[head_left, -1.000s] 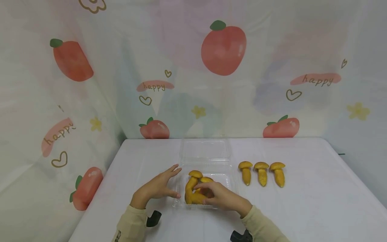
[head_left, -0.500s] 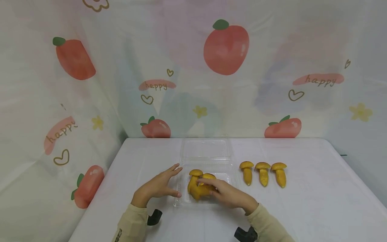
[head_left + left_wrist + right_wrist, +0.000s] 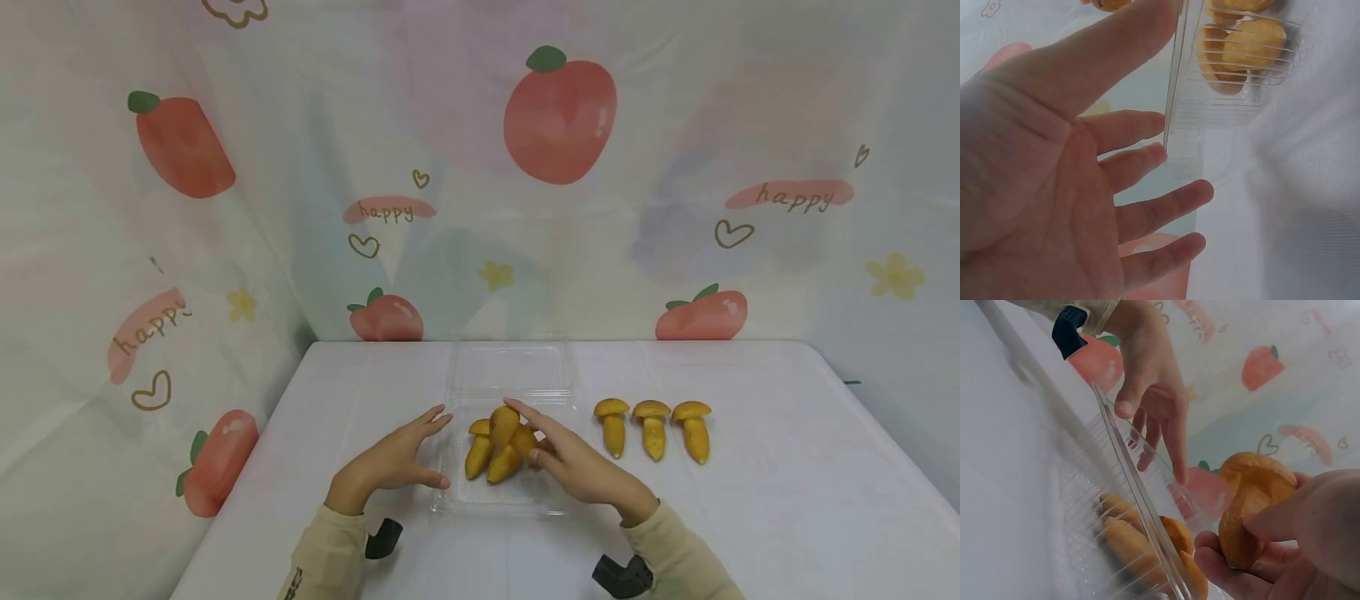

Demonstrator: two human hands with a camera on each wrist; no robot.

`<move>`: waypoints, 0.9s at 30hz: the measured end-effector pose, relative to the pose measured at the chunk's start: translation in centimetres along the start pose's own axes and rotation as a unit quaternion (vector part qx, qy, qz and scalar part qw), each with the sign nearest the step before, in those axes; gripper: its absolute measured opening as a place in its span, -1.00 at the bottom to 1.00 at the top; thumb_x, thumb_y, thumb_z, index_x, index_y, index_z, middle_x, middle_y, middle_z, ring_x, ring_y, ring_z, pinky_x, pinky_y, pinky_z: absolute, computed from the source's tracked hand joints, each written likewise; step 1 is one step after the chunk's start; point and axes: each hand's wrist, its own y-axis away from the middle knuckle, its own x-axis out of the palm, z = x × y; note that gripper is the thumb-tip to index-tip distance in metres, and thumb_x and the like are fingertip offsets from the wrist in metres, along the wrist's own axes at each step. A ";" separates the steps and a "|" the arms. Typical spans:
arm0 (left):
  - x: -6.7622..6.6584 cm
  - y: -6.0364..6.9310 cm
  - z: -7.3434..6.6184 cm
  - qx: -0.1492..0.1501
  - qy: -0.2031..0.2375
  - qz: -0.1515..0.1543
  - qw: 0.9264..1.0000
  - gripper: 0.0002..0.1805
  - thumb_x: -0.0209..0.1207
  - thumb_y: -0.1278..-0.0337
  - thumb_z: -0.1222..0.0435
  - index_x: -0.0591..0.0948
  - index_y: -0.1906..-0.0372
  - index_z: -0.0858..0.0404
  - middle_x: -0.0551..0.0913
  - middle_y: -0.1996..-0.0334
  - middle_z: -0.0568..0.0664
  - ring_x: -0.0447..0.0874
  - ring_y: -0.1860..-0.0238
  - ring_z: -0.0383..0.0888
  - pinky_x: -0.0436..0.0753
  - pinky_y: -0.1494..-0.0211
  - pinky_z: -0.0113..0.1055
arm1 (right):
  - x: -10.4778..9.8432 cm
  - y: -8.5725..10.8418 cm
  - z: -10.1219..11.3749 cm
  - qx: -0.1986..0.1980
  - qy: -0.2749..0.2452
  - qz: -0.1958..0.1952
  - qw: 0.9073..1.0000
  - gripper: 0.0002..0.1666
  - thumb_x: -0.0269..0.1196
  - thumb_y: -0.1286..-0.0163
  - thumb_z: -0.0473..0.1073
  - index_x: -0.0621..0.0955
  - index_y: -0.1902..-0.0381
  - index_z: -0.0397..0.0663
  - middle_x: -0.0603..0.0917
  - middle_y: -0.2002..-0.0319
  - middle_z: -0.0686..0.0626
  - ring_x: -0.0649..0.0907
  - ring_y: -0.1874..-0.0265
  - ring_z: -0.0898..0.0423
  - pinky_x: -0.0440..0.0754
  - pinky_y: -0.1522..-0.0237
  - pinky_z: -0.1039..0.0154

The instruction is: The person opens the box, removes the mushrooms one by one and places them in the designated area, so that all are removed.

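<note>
My right hand [image 3: 581, 468] is over the clear plastic box [image 3: 471, 500]. In the right wrist view it pinches a yellow mushroom [image 3: 1249, 487] between thumb and fingers, just above the rim. Several more yellow mushrooms [image 3: 1136, 547] lie together inside the box; in the head view the held one overlaps them, so their outlines are partly hidden. My left hand [image 3: 382, 461] stays at the box's left side with fingers spread and straight. Its thumb [image 3: 1116, 44] lies against the rim in the left wrist view, and nothing is in its palm.
Three more yellow mushrooms [image 3: 649, 432] stand in a row on the white table [image 3: 787, 500], right of the box. The clear lid [image 3: 512, 369] is folded back toward the patterned backdrop [image 3: 450, 125]. Black wrist pieces [image 3: 384, 539] hang below both sleeves.
The right hand has lifted a mushroom from the front of the box and turned it, moving slightly right and back. The left hand has stayed in place.
</note>
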 end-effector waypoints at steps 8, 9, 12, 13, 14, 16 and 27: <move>-0.1 -0.1 0.0 0.004 0.010 0.001 1.000 0.07 0.53 0.04 0.13 0.22 -0.58 0.20 0.04 -0.64 0.14 0.09 -0.60 0.23 0.24 -0.53 0.27 | -0.4 0.4 0.3 0.025 -0.036 -0.013 0.999 -0.20 0.07 -0.55 -0.37 0.11 -0.62 0.13 0.37 -0.35 -0.36 0.71 0.08 -0.14 0.74 0.06 0.28; 0.0 -0.2 0.0 0.005 0.011 0.002 1.000 0.07 0.53 0.03 0.13 0.22 -0.58 0.20 0.04 -0.64 0.14 0.09 -0.60 0.23 0.24 -0.54 0.27 | -0.4 0.5 0.2 0.027 -0.040 -0.015 0.999 -0.20 0.08 -0.55 -0.36 0.11 -0.62 0.12 0.36 -0.35 -0.37 0.72 0.09 -0.14 0.74 0.06 0.30; 0.0 -0.2 0.0 0.005 0.009 0.002 1.000 0.07 0.53 0.03 0.13 0.22 -0.58 0.19 0.04 -0.64 0.13 0.08 -0.61 0.22 0.23 -0.54 0.26 | -0.3 1.0 0.1 0.030 -0.046 -0.027 0.998 -0.21 0.11 -0.55 -0.30 0.11 -0.62 0.13 0.38 -0.31 -0.39 0.73 0.11 -0.09 0.73 0.06 0.33; 0.0 -0.2 0.0 0.004 0.007 0.002 1.000 0.07 0.53 0.03 0.13 0.22 -0.58 0.19 0.04 -0.64 0.12 0.08 -0.61 0.22 0.24 -0.55 0.25 | -0.3 1.2 0.1 0.029 -0.043 -0.032 0.998 -0.21 0.13 -0.55 -0.28 0.12 -0.61 0.13 0.39 -0.29 -0.39 0.73 0.12 -0.06 0.72 0.06 0.33; 0.0 -0.2 0.0 0.005 0.005 0.001 1.000 0.07 0.53 0.03 0.12 0.22 -0.58 0.19 0.04 -0.64 0.12 0.09 -0.60 0.22 0.25 -0.54 0.25 | -0.4 1.3 0.1 0.025 -0.038 -0.036 0.998 -0.22 0.15 -0.55 -0.25 0.13 -0.61 0.12 0.41 -0.28 -0.39 0.73 0.12 -0.03 0.72 0.05 0.32; 0.0 -0.2 0.0 0.009 0.002 -0.001 1.000 0.07 0.53 0.03 0.12 0.23 -0.57 0.21 0.05 -0.64 0.13 0.11 -0.60 0.23 0.26 -0.54 0.25 | -0.5 1.6 0.2 0.016 -0.022 -0.044 0.999 -0.22 0.17 -0.54 -0.19 0.15 -0.60 0.09 0.43 -0.28 -0.38 0.73 0.09 0.03 0.72 0.03 0.30; 0.0 -0.2 0.1 0.008 0.001 0.000 1.000 0.07 0.53 0.03 0.11 0.22 -0.58 0.20 0.06 -0.64 0.14 0.12 -0.59 0.23 0.26 -0.53 0.25 | -2.3 4.3 1.0 0.026 0.045 -0.092 0.994 -0.22 0.29 -0.46 -0.08 0.26 -0.55 0.18 0.58 -0.13 -0.14 0.67 0.17 0.30 0.66 0.15 0.36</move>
